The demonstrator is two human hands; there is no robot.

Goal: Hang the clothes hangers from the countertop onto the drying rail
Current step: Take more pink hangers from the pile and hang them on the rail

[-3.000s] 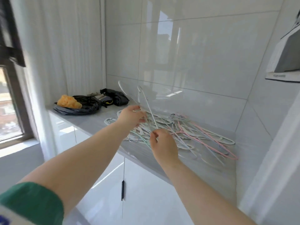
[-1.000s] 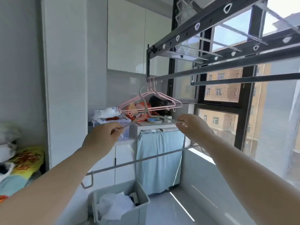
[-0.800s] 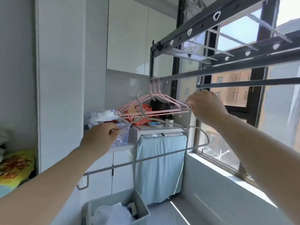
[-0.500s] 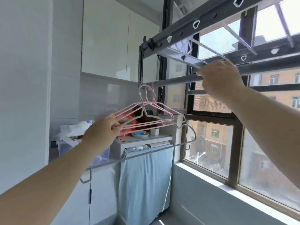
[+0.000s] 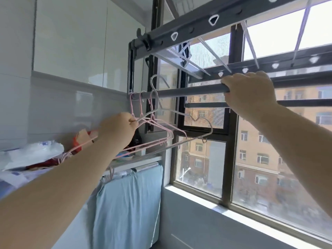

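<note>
A grey drying rail [image 5: 188, 91] runs across the window at head height. My right hand [image 5: 249, 92] grips this rail from above, well right of its left end. My left hand [image 5: 117, 129] pinches the shoulder of a white wire hanger [image 5: 201, 123] and holds it up beside the rail; its hook rises just above the rail and does not clearly sit on it. Three pink hangers [image 5: 161, 130] hang by their hooks at the rail's left end, right behind the white one.
Dark rack beams [image 5: 197, 27] with triangular holes cross overhead. A window frame [image 5: 228, 141] stands behind the rail. Below left, a shelf [image 5: 125, 162] holds bags and clutter, with a blue cloth [image 5: 129, 203] draped under it. The white window sill [image 5: 233, 212] runs along the lower right.
I turned from the countertop pile to the rack. My right hand let go of the white hanger and rose to grip the rail. My left hand lifted the hanger up to the rail.
</note>
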